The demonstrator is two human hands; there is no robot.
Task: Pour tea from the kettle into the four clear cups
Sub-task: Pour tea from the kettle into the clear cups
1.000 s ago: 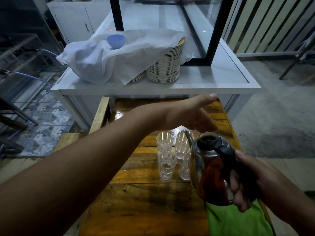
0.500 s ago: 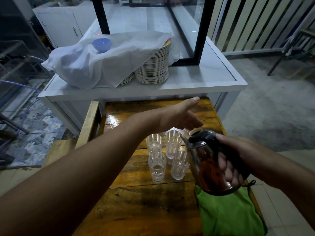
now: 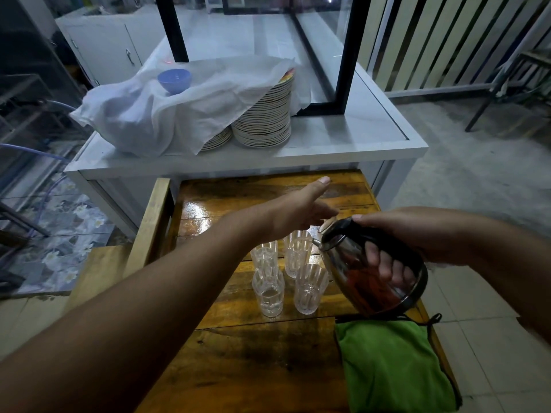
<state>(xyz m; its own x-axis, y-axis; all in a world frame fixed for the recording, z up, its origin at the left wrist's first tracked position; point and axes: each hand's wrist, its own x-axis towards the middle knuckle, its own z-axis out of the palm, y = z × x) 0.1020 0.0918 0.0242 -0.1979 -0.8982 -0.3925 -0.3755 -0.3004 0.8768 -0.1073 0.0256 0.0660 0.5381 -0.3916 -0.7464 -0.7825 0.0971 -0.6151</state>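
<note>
Pour at its start: kettle (image 3: 372, 272) tipped, spout at the far-right cup (image 3: 298, 253); no tea visible in any cup.

Right hand (image 3: 396, 236) wraps the handle, fingers closed. Left hand (image 3: 298, 213) hovers open at 12 o'clock over the four clear cups (image 3: 286, 275), holding nothing. All four left to fill. Table (image 3: 256, 368) edge close at 3 o'clock; green cloth (image 3: 393, 368) at 5; open wood at 6.

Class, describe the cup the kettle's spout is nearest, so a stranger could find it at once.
Start at the wooden table, where four clear cups stand in a square. The target cup is the far one on the right side, just left of the tilted kettle. It alone sits beside the spout, under the open left hand.
</note>
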